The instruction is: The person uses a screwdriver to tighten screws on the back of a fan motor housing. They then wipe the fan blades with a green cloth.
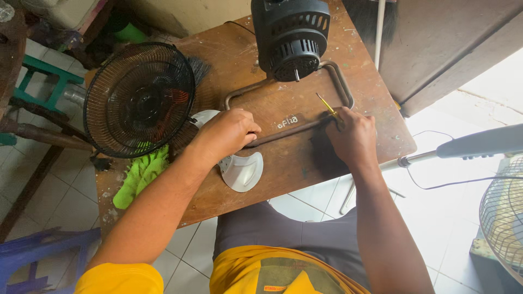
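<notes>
Tabletop [283,179] of scuffed brown wood fills the space in front of me, with tiled floor [447,218] below it. On its left side a round black fan guard [139,100] leans, blocking the corner behind it, and a lime-green cloth [140,175] hangs off the edge beneath. At the far edge sits the black fan motor housing [290,35], its shaft pointing toward me. From under it a bent metal tube frame [289,126] runs in a loop, its near bar lying left to right. My left hand [226,133] is curled shut over that bar's left end, above a white plastic cover [242,171]. My right hand [353,136] is closed around a yellow screwdriver [326,103], which slants up and left from my fist, right at the bar's right end.
</notes>
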